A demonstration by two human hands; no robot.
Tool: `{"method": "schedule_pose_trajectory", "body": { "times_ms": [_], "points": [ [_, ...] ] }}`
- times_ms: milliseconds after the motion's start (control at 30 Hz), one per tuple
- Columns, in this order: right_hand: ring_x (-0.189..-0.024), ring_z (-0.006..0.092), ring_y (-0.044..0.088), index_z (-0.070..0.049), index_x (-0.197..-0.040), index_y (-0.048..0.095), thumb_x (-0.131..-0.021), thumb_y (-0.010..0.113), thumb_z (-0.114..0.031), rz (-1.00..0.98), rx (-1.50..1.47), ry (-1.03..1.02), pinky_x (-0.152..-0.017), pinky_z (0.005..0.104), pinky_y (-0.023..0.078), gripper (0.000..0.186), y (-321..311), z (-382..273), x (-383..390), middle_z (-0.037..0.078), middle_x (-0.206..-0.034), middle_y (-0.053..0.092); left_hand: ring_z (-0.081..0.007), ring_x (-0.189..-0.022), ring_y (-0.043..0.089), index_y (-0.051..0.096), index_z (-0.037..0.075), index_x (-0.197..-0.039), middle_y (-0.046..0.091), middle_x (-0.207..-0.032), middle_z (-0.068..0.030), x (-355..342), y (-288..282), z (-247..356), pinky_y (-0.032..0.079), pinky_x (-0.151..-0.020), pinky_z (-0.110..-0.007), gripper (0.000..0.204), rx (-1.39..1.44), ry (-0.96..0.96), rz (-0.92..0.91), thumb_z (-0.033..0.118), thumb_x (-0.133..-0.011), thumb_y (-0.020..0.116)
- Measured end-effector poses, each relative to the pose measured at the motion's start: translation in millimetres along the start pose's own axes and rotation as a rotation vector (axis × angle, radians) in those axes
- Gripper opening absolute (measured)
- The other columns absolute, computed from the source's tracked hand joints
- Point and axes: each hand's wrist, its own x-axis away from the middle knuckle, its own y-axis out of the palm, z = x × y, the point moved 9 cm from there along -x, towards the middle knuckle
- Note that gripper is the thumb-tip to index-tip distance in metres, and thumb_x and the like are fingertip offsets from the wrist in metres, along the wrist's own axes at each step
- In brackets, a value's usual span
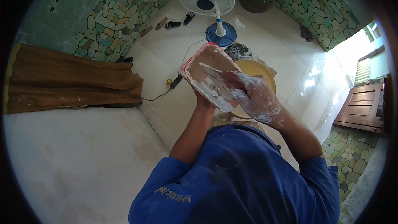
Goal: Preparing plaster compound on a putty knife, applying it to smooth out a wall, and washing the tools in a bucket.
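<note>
A rectangular plastic tub (194, 67) with a red rim tilts in front of my chest, its inside coated with pale plaster-like paste. My left hand (204, 99) grips it from underneath, and most of those fingers are hidden behind the tub. Smeared with white paste, my right hand (258, 97) is closed on a scraper (216, 79) over the tub's opening. White paste coats the scraper's flat end; its handle is mostly covered by my fingers. Partly behind my right hand sits a round yellow basin (265, 71) on the floor.
Beyond the tub stands a fan (222, 32) with a blue base; its cable runs left to a black power strip (176, 81). Crumpled black plastic (238, 52) lies by the basin. A dark bucket (256, 1), sandals (172, 24), a brown curtain (74, 79) and a wooden door (360, 105) surround the tiled floor.
</note>
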Motion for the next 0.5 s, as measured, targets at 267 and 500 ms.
{"method": "schedule_pose_trajectory", "body": {
  "times_ms": [267, 500],
  "points": [
    [-0.075, 0.0356, 0.061, 0.001, -0.101, 0.057, -0.071, 0.059, -0.008, -0.009, 0.070, -0.101, -0.069, 0.0390, 0.049, 0.031, 12, 2, -6, 0.020, -0.082, 0.062, -0.0301, -0.108, 0.053, 0.044, 0.015, -0.129, 0.053, -0.123, -0.0113, 0, 33, -11, 0.044, -0.093, -0.047, 0.061, 0.171, -0.046, -0.196, 0.058, -0.085, 0.044],
    [-0.078, 0.0363, 0.060, 0.001, -0.103, 0.057, -0.073, 0.057, -0.007, -0.039, 0.121, -0.042, -0.071, 0.0400, 0.048, 0.031, 15, 5, -4, 0.021, -0.085, 0.062, -0.0288, -0.111, 0.051, 0.042, 0.016, -0.131, 0.050, -0.127, -0.0096, -6, 24, -15, 0.044, -0.094, -0.046, 0.067, 0.111, -0.038, -0.106, 0.062, -0.082, 0.044]
  ]
}}
